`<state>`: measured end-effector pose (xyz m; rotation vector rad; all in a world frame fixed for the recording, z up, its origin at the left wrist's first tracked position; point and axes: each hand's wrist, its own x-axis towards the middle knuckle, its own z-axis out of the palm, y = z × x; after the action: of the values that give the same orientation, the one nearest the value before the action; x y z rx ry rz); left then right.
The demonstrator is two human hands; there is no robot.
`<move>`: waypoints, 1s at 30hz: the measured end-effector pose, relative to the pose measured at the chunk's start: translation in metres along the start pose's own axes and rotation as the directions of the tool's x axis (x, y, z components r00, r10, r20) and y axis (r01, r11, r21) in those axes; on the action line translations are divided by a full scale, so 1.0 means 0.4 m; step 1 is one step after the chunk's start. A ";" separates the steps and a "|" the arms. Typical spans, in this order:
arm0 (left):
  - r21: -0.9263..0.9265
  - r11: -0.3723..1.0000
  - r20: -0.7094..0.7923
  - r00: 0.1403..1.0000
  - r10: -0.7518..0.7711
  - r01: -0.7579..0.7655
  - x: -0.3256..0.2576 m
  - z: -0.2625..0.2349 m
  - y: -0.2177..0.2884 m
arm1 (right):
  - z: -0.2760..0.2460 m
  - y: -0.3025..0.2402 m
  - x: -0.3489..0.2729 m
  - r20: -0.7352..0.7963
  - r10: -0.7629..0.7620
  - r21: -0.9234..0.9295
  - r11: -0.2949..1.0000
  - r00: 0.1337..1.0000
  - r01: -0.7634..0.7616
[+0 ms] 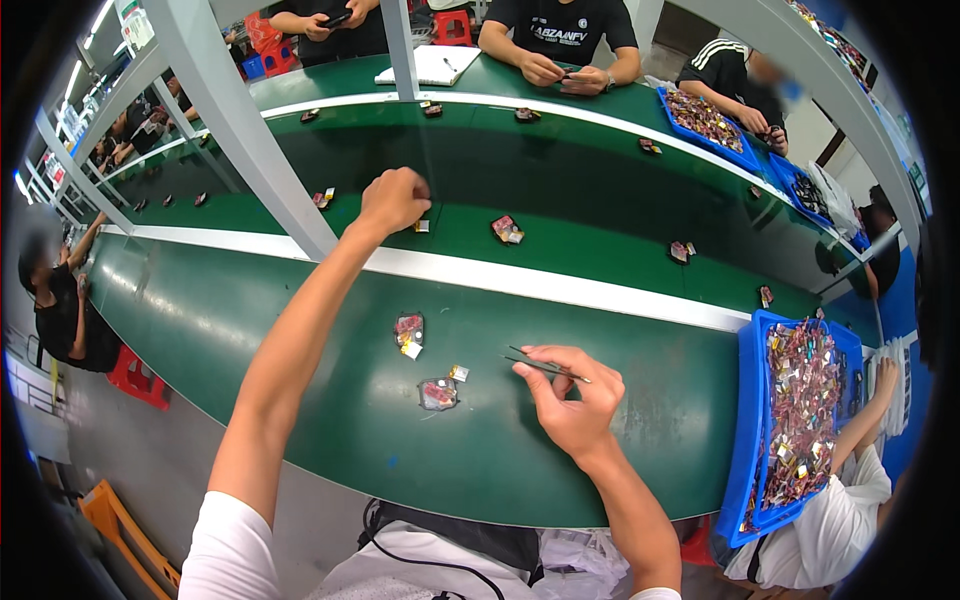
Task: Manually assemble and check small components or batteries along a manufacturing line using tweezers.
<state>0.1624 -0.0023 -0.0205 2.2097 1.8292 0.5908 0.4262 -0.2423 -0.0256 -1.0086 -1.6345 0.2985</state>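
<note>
My left hand (393,202) reaches across to the conveyor belt with its fingers curled downward. Just under its fingertips shows the white and yellow end of a small electronic assembly (421,227); whether the fingers grip it is hidden. A pair of thin tweezers (548,366) is pinched in my right hand (577,398), tips pointing left over the green table. To the left of those tips, two similar assemblies lie on the table: a dark-cased one with red parts (409,329), and a clear-cased one (437,394). Each has a small silvery-white piece with a yellow edge beside it.
A blue tray (748,430) heaped with small red and white parts stands at the table's right. A white rail (560,290) divides table from belt (600,245), where several assemblies lie. A grey post (245,130) rises left of my left arm. Co-workers sit across and at both sides.
</note>
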 end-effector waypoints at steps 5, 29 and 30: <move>-0.123 0.989 0.016 0.997 0.082 -0.079 0.004 0.005 -0.075 | 0.008 -0.008 -0.001 -0.002 -0.040 -0.001 0.999 0.999 0.040; -0.854 0.451 0.260 0.964 -0.064 0.260 -0.467 -0.044 0.197 | -0.017 -0.031 0.004 0.153 0.540 0.398 0.733 0.827 -0.552; -0.868 0.437 0.241 0.969 -0.049 0.238 -0.478 -0.034 0.203 | -0.017 -0.033 0.005 0.164 0.551 0.429 0.707 0.818 -0.562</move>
<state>0.2002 -0.2067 -0.0074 1.2792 1.1161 0.9862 0.4262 -0.2506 -0.0133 -1.1022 -1.1460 1.0683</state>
